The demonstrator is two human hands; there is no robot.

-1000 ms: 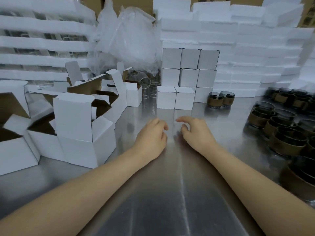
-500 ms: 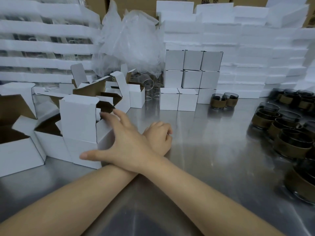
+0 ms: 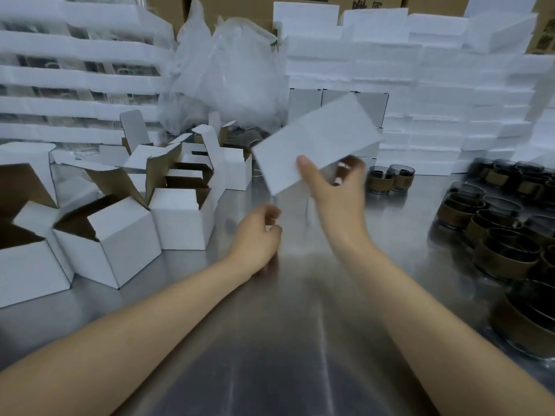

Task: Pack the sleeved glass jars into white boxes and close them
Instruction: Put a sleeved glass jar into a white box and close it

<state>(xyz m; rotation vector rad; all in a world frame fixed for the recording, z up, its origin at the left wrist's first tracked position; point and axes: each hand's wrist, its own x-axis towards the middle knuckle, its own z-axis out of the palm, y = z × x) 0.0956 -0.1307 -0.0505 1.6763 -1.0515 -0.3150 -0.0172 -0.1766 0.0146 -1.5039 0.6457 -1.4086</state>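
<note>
My right hand [image 3: 333,190] holds a white box [image 3: 315,142] in the air above the middle of the steel table, thumb on its near face and fingers behind it; the box is tilted, its right end higher. My left hand [image 3: 258,235] hovers low just left of it, fingers loosely curled, holding nothing. Several open white boxes [image 3: 180,217] stand at the left. Glass jars in brown sleeves [image 3: 504,253] crowd the right side, and two sleeved jars [image 3: 390,178] stand further back.
Closed white boxes [image 3: 303,103] are stacked at the back centre, partly hidden by the held box. White foam slabs [image 3: 450,94] and a clear plastic bag [image 3: 228,76] rise behind. The steel table [image 3: 285,325] stretches toward me.
My right hand, which reached across my left arm to the open boxes at the left, has come back to the centre and lifted a white box. My left hand stayed low.
</note>
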